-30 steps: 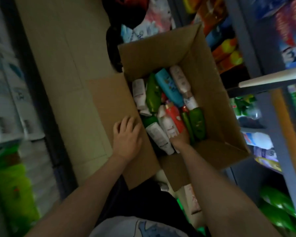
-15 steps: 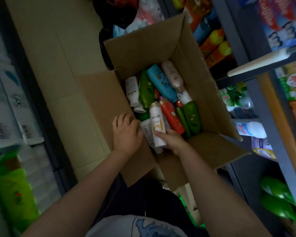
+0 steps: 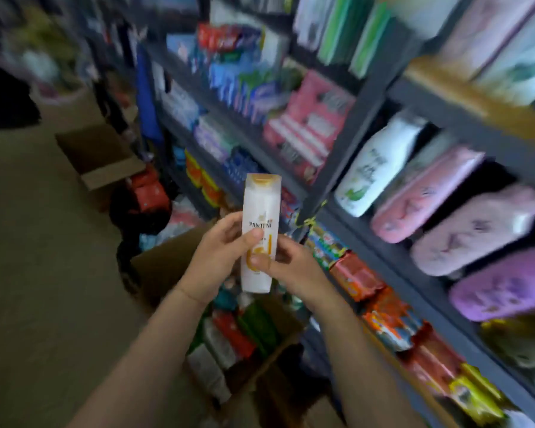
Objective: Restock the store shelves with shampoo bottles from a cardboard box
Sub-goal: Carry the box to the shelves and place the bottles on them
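Note:
A white Pantene shampoo bottle point(image 3: 259, 230) with a gold cap stands upright in the air in front of me. My left hand point(image 3: 218, 257) grips its left side with the thumb across the label. My right hand point(image 3: 291, 267) pinches its lower right side. Below my hands the open cardboard box point(image 3: 164, 267) holds several more bottles point(image 3: 238, 332) in red, green and white. The dark metal shelves point(image 3: 346, 143) rise to the right, blurred by head motion.
A white refill pouch point(image 3: 374, 168) and pink and purple packs point(image 3: 464, 223) fill the right shelf. Red and yellow sachet packs point(image 3: 393, 322) line the lower shelf. Another open carton point(image 3: 99, 159) sits on the beige floor point(image 3: 44, 242) further along the aisle.
My right hand lifted the white bottle out of the box and my left hand left the box flap to join it. My head swung up from the box toward the shelves.

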The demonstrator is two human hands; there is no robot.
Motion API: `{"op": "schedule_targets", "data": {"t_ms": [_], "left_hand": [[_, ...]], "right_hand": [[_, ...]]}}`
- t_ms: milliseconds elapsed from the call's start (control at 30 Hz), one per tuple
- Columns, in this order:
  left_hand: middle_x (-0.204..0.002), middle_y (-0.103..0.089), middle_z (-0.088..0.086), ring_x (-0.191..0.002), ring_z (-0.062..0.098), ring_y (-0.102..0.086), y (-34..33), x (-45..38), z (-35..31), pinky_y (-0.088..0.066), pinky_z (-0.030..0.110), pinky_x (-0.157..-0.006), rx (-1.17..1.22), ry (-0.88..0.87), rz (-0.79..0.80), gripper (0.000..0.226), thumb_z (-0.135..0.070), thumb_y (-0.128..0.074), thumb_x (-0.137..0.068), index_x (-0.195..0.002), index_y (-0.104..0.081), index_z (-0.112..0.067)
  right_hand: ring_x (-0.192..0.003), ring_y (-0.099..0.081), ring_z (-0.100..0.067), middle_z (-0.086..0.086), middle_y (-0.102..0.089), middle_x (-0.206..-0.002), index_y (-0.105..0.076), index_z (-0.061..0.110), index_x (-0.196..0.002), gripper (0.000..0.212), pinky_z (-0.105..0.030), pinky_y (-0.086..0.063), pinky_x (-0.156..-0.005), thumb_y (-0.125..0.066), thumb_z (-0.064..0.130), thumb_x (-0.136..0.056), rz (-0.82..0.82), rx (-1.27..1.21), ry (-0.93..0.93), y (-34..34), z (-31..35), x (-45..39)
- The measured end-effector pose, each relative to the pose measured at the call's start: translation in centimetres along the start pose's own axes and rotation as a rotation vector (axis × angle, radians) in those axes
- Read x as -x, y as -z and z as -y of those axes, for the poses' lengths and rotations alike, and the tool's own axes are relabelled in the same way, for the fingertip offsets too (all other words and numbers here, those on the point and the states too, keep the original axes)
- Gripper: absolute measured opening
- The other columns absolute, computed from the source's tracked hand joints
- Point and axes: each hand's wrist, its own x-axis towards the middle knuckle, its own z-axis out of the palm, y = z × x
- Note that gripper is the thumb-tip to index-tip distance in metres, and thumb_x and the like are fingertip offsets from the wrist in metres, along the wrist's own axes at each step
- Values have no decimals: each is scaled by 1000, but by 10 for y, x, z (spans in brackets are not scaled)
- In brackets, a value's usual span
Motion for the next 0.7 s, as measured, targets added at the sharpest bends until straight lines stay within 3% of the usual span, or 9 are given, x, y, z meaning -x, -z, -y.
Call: {"op": "schedule_targets", "data": {"t_ms": [200,267,367,433,500,567,633,700], "left_hand": [[-117,-72,1,-108,15,-68,-108,1,-112,-56,28,-87,-71,-325,306,30,-16,-63,-94,-125,-66,-18],[-116,-72,-8,-109,7,-66,-138,-3,-133,-54,23,-90,-40,-389,311,24,-21,-59,-99,-120,-69,-27],[-115,-67,-19,-107,-7,-60,-179,-12,-152,-48,15,-96,-84,-471,315,26,-14,-57,-99,-117,-67,-28],[-122,-59,-19,-110,-11,-53,-204,-24,-152,-41,16,-105,-263,-606,359,34,-8,-58,-96,-121,-60,-30],[-143,-49,-7,-133,6,-42,-226,-39,-148,-32,34,-118,-539,-723,390,44,-13,-60,-94,-135,-53,-27],[-161,-26,1,-150,20,-19,-240,-51,-143,-22,47,-121,-857,-766,375,62,-22,-59,-93,-151,-36,-23],[-166,-10,-1,-153,22,-4,-248,-59,-140,-14,50,-123,-1102,-813,338,73,-28,-57,-93,-157,-21,-25],[-167,-7,-3,-153,23,2,-251,-61,-140,-10,48,-121,-1211,-845,309,75,-30,-54,-93,-158,-15,-27]], "right_hand": [[-87,-66,-1,15,-72,-94,-67,29,-108,31,-17,-51,-72,-79,21,-81,-455,158,388,85,104,79],[-91,-65,-4,13,-71,-99,-66,24,-114,37,-24,-53,-79,-80,22,-81,-607,236,483,111,125,102],[-94,-61,4,15,-69,-104,-65,19,-116,37,-13,-47,-81,-79,15,-81,-818,282,601,148,152,132],[-96,-62,2,13,-69,-106,-64,18,-115,36,-14,-47,-82,-78,15,-82,-941,316,648,171,165,144],[-100,-63,-3,10,-70,-108,-64,18,-116,37,-19,-50,-86,-78,17,-82,-1032,351,647,192,175,147],[-100,-64,-6,9,-70,-108,-63,18,-116,37,-27,-52,-89,-78,17,-82,-1095,361,603,211,178,144],[-97,-64,-8,9,-69,-104,-63,19,-113,35,-32,-54,-88,-78,17,-81,-1139,372,545,227,177,139],[-95,-65,-11,8,-69,-102,-63,19,-111,33,-32,-54,-84,-78,19,-81,-1136,392,486,241,176,134]]}}
